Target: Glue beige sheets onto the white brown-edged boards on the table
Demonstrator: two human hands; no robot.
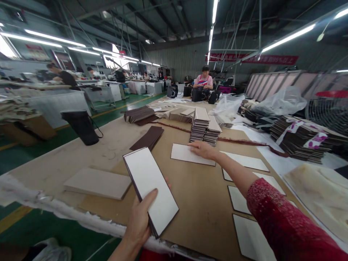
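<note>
My left hand [138, 219] is closed around a small stack of white rectangular panels [154, 177] with dark edges, tilted above the table's near side, thumb on top. Ahead and to the right, my right hand [203, 149] has its fingers together at the far edge of a single white panel [185, 154] that lies on or just over the board; its fingertips are partly hidden. Beneath and beside my right forearm lie several more white panels, among them a far one [244, 160] and a near one [251, 235], partly covered by the red sleeve.
Stacked panels [200, 125] stand beyond my right hand. Dark brown strips [148, 138] and a beige pile [98, 183] lie to the left, with a black cup-shaped container [81, 127] at the table edge. Bundled dark pieces [301, 139] sit right. A person [203, 79] works at the far end.
</note>
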